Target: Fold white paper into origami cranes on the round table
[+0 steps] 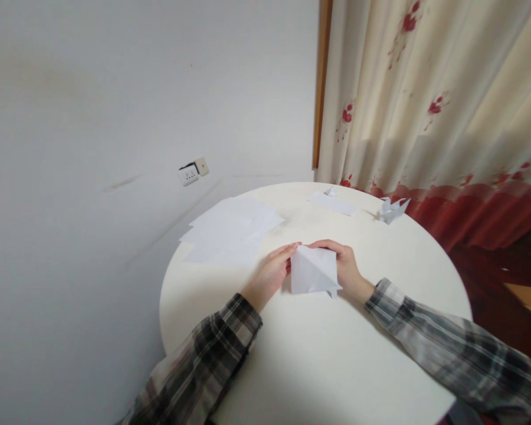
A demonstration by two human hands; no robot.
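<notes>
A folded white sheet of paper (312, 270), roughly square with a diagonal crease and a small pointed flap at its lower right, is held up over the table. My left hand (274, 268) grips its upper left edge, thumb and fingers closed on the paper. On the other side my right hand (345, 265) is closed round the upper right edge, its fingers partly hidden behind the paper. Both hands are low over the round white table (318, 348).
Loose white sheets (234, 227) overlap at the table's left, near the wall. At the back lies another paper piece (334, 203) with a small folded paper figure (330, 192) beside it. A folded paper crane (392, 211) stands at the far right, before the curtain (425, 118).
</notes>
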